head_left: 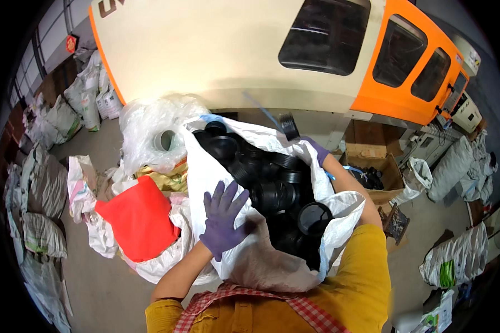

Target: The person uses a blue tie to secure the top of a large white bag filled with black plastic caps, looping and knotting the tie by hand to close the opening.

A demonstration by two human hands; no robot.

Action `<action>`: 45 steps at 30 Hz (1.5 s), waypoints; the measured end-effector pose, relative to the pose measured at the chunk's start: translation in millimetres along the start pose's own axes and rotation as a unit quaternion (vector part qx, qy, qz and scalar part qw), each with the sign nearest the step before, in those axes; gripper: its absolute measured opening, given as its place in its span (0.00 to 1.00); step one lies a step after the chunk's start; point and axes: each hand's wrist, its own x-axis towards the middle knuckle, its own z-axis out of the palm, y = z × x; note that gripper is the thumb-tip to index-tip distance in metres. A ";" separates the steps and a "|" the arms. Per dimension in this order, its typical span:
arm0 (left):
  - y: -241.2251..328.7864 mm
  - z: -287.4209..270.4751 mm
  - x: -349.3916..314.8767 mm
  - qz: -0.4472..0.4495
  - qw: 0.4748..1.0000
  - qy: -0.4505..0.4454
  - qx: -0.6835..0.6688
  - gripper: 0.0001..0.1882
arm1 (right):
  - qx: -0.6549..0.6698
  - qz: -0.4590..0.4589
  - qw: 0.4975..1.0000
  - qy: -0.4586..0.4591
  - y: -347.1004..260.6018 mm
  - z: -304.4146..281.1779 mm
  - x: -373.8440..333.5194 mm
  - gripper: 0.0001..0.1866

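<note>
The left hand [223,219], purple-gloved, lies with fingers spread wide against the left side of an open white sack [199,166] full of black plastic fittings [272,195]. The gloved right hand [315,149] is at the sack's far right rim, just beside a ribbed black piece [289,127]; whether it grips that, I cannot tell. A red bundle [141,219] lies left of the sack.

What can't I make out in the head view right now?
All in the head view:
White sack's bottom: buried under black fittings.
Right hand's fingertips: obscured around the black ring.
Blue strip's far end: blurred.
Dark pieces in the cardboard box: too small to identify.
</note>
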 end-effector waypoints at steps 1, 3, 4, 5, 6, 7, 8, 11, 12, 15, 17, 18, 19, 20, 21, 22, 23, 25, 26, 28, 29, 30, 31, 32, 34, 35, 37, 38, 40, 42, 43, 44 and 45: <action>-3.7 -0.2 -3.7 0.005 1.000 0.005 0.000 0.42 | 0.139 0.005 0.990 0.036 -10.7 0.7 -0.4 0.13; -5.5 0.0 -5.9 0.025 1.000 0.014 -0.001 0.41 | 0.109 0.025 0.990 0.090 -11.1 -8.3 -4.4 0.13; -2.3 -7.1 -7.5 0.032 0.999 0.015 -0.024 0.40 | 0.192 0.073 0.969 0.140 -26.9 -13.5 -4.8 0.13; -6.4 -11.3 -9.9 0.060 0.997 0.020 -0.043 0.40 | 0.273 0.121 0.936 0.187 -43.2 -20.6 -8.8 0.13; -15.5 -15.2 -9.7 0.100 0.989 0.067 -0.085 0.38 | 0.363 0.089 0.904 0.207 -55.3 -28.2 -12.5 0.14; -23.3 -14.8 -9.0 0.136 0.976 0.109 -0.128 0.36 | 0.451 0.059 0.863 0.220 -63.4 -30.0 -15.2 0.14; -23.5 -13.2 -7.6 0.052 0.949 0.150 -0.273 0.31 | 0.534 0.029 0.813 0.231 -72.8 -34.0 -17.9 0.14; -44.1 -39.6 16.1 0.071 0.960 0.248 -0.109 0.22 | 0.394 0.043 0.909 0.126 -125.1 -48.0 -39.2 0.14; -57.5 -51.3 26.0 0.101 0.951 0.291 0.041 0.20 | 0.315 0.066 0.930 0.179 -159.3 -53.9 -52.5 0.15; -128.4 -48.9 28.3 -0.222 0.854 0.267 -0.387 0.27 | 0.193 0.039 0.894 0.403 -188.5 -67.6 -122.6 0.14; -170.9 -46.3 20.5 -0.224 0.879 0.212 -0.363 0.36 | 0.298 0.114 0.811 0.490 -193.6 -54.6 -177.9 0.14; -177.0 -43.5 32.5 -0.209 0.881 0.161 -0.392 0.40 | 0.180 0.120 0.831 0.512 -201.5 -37.0 -210.1 0.16; -178.1 -43.2 41.9 -0.195 0.879 0.114 -0.420 0.44 | 0.180 0.173 0.836 0.488 -210.8 -21.6 -244.3 0.18; -174.8 -37.0 59.9 -0.191 0.845 0.051 -0.496 0.48 | 0.184 0.222 0.830 0.477 -219.6 -0.1 -269.6 0.16; -176.5 -24.3 78.5 -0.172 0.830 0.021 -0.530 0.46 | 0.201 0.258 0.816 0.477 -224.0 31.4 -281.9 0.13; -177.3 -16.3 95.1 -0.157 0.814 -0.008 -0.559 0.43 | 0.195 0.266 0.814 0.478 -226.8 56.3 -284.7 0.11; -178.0 -6.6 112.0 -0.142 0.799 -0.040 -0.584 0.41 | 0.161 0.261 0.824 0.476 -223.8 72.5 -278.4 0.10; -176.4 8.1 143.2 -0.171 0.773 -0.042 -0.609 0.33 | 0.003 0.226 0.873 0.433 -212.7 71.7 -242.4 0.08; -168.8 19.0 153.2 -0.149 0.713 -0.040 -0.684 0.27 | -0.080 0.206 0.881 0.417 -209.9 70.3 -224.4 0.09; -173.2 47.5 164.6 -0.083 0.799 -0.003 -0.596 0.22 | -0.157 0.196 0.851 0.461 -190.7 77.8 -199.3 0.07; -168.7 63.6 168.7 -0.030 0.830 0.029 -0.556 0.21 | -0.150 0.192 0.774 0.585 -158.6 97.9 -201.0 0.08; -145.3 60.1 168.2 0.025 0.845 0.059 -0.531 0.22 | -0.081 0.211 0.726 0.650 -142.1 111.4 -203.2 0.08; -120.8 49.1 165.9 0.090 0.853 0.126 -0.499 0.21 | 0.008 0.218 0.684 0.696 -138.2 118.3 -202.6 0.09; -116.7 44.7 160.6 0.114 0.854 0.122 -0.492 0.21 | 0.075 0.212 0.660 0.717 -134.4 124.6 -198.2 0.09; -104.3 25.3 147.6 0.131 0.852 0.067 -0.502 0.18 | 0.121 0.199 0.640 0.732 -134.8 126.1 -198.5 0.10; -113.8 32.0 138.7 0.056 0.809 0.006 -0.585 0.15 | 0.131 0.196 0.634 0.737 -136.5 127.0 -200.5 0.10; -116.9 19.4 114.1 -0.034 0.729 0.013 -0.683 0.14 | 0.144 0.187 0.623 0.746 -138.9 128.2 -202.7 0.11; -133.0 16.3 98.4 -0.065 0.645 -0.023 -0.761 0.14 | 0.153 0.182 0.620 0.748 -140.3 128.9 -200.7 0.11; -149.6 4.9 68.9 -0.106 0.540 -0.032 -0.834 0.13 | 0.164 0.178 0.615 0.750 -142.8 135.7 -195.4 0.12; -143.9 -3.2 50.9 -0.122 0.522 0.021 -0.844 0.13 | 0.164 0.184 0.617 0.747 -145.4 143.0 -194.3 0.12; -134.9 -8.1 48.4 -0.123 0.524 0.056 -0.841 0.13 | 0.158 0.184 0.620 0.746 -146.5 140.8 -192.3 0.13; -126.2 -15.1 43.3 -0.123 0.528 0.089 -0.836 0.12 | 0.157 0.187 0.621 0.745 -149.9 145.1 -192.0 0.13; -116.8 -19.1 42.0 -0.116 0.523 0.114 -0.837 0.12 | 0.149 0.190 0.620 0.746 -155.8 146.0 -195.5 0.13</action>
